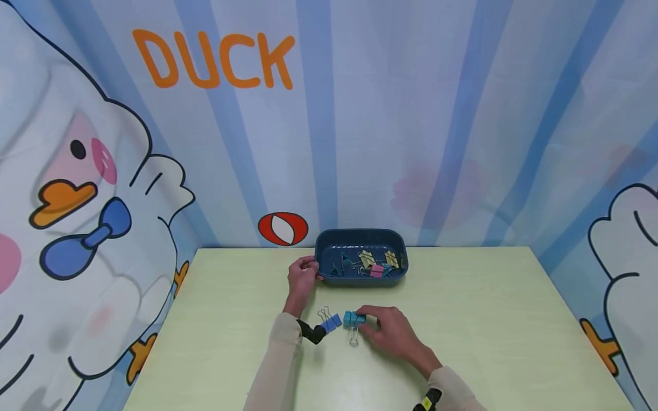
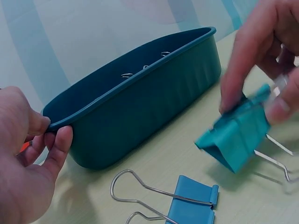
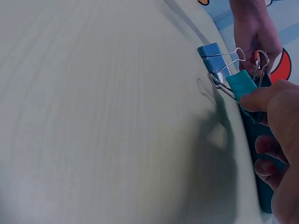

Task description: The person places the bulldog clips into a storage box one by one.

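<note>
My left hand (image 1: 300,281) pinches the left end of a dark blue tray (image 1: 362,282), thumb and fingers at its rim in the left wrist view. My right hand (image 1: 393,333) holds a teal binder clip (image 2: 238,135) between thumb and fingertips, raised a little above the table in front of the tray. Its wire handles point toward the near side. Just left of it, a blue binder clip (image 1: 331,323) lies on the table with its handles spread. Inside the tray are several binder clips, among them a pink one (image 1: 377,270) and a yellow one (image 1: 392,260).
The pale table (image 1: 488,319) ends at a fabric backdrop (image 1: 360,114) with duck drawings, close behind the tray. Black straps with devices sit on both wrists, the left one (image 1: 311,332) close beside the blue clip.
</note>
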Demonstrator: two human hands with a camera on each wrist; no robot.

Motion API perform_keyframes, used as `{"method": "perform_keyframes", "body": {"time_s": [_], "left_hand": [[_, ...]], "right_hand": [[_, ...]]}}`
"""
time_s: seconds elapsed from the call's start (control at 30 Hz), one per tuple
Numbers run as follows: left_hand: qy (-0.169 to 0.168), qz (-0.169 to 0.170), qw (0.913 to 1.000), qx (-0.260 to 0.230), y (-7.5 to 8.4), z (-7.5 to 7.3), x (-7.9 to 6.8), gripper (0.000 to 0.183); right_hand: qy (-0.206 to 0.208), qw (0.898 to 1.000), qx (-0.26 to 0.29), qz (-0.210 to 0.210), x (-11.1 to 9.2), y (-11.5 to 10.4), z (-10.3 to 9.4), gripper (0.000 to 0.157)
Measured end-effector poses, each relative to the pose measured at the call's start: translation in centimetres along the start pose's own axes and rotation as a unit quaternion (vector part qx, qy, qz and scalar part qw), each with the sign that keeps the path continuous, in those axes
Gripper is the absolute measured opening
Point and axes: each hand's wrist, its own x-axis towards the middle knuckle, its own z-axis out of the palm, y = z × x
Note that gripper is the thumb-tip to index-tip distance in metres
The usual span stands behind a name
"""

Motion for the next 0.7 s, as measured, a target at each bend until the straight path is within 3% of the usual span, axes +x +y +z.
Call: {"method": "perform_keyframes", "body": {"time_s": [0.33, 0.7], "left_hand": [[-0.001, -0.004, 1.0, -0.002, 0.1, -0.1, -0.2, 0.027], [0.002, 0.003, 1.0, 0.001, -0.1, -0.1, 0.0, 0.027]], "right_hand": [[0.054, 0.998, -0.018, -0.015, 2.1, -0.1, -3.4, 0.026], [0.089, 0.994, -0.054, -0.034, 6.4, -0.1, -9.1, 0.028]]}}
